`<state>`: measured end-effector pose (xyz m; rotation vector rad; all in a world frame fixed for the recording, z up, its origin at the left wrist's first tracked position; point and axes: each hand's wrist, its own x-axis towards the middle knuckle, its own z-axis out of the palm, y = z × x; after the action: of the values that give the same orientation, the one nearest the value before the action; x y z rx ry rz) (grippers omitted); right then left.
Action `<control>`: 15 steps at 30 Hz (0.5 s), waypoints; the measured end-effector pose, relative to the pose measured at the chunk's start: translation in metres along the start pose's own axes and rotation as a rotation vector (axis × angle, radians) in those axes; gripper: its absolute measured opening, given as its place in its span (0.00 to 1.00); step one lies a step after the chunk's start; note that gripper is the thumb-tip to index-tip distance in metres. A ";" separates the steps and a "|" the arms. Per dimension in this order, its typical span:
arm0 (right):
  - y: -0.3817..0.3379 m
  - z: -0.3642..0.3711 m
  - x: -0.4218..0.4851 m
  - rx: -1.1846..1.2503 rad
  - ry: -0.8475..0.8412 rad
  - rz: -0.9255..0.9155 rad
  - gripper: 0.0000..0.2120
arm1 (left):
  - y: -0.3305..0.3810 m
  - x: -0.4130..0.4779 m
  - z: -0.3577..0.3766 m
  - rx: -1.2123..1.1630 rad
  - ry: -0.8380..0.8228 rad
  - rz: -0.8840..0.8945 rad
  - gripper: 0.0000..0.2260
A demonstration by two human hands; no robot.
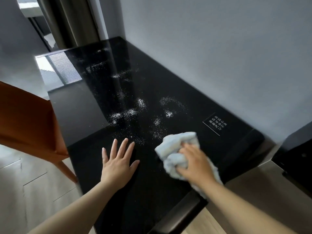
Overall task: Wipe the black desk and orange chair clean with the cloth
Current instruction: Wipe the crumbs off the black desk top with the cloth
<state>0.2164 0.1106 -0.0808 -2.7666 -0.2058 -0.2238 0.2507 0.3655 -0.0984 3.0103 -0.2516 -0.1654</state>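
Two bare forearms reach in from the bottom edge, cut off below the elbow. At the end of the right one, the right hand (194,163) grips a bunched pale blue cloth (179,149), fingers curled into its folds and pressing it onto the black desk (185,92). Most of the cloth sticks out ahead and to the left of the hand, toward the far wall; a smaller part trails back under the wrist to the desk's near edge, so the crumpled bundle runs roughly along the forearm. How much of it lies beneath the palm is hidden.

Beside it, well apart from the cloth, the left hand (119,163) lies flat on the desk with fingers straight and spread, holding nothing.

The desk is glossy and long, running away from the person toward a far corner, with its right side against a grey wall (219,48). White powder (133,112) is scattered over it in patches, the closest ones just ahead of the left fingertips and just left of the cloth's front end. A small sign (215,124) with white characters lies near the wall, beyond the cloth; its text is too small to read. Reflections of a window blur the desk's far left part.

An orange chair (28,122) stands at the desk's left side, cut off by the picture's edge, with one leg (67,171) slanting down to a pale floor (25,191).
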 end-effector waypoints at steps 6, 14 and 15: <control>-0.005 -0.001 0.014 -0.059 0.190 0.485 0.05 | -0.006 0.016 0.009 -0.054 -0.297 -0.141 0.37; 0.021 -0.009 0.016 -0.076 0.166 0.301 0.05 | -0.006 0.017 0.013 -0.039 -0.340 -0.132 0.38; 0.034 -0.015 0.022 -0.068 0.188 0.470 0.03 | -0.006 0.017 0.012 -0.039 -0.347 -0.132 0.38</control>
<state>0.2418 0.0762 -0.0739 -2.7410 0.5016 -0.3657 0.2670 0.3672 -0.1128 2.9422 -0.0775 -0.6977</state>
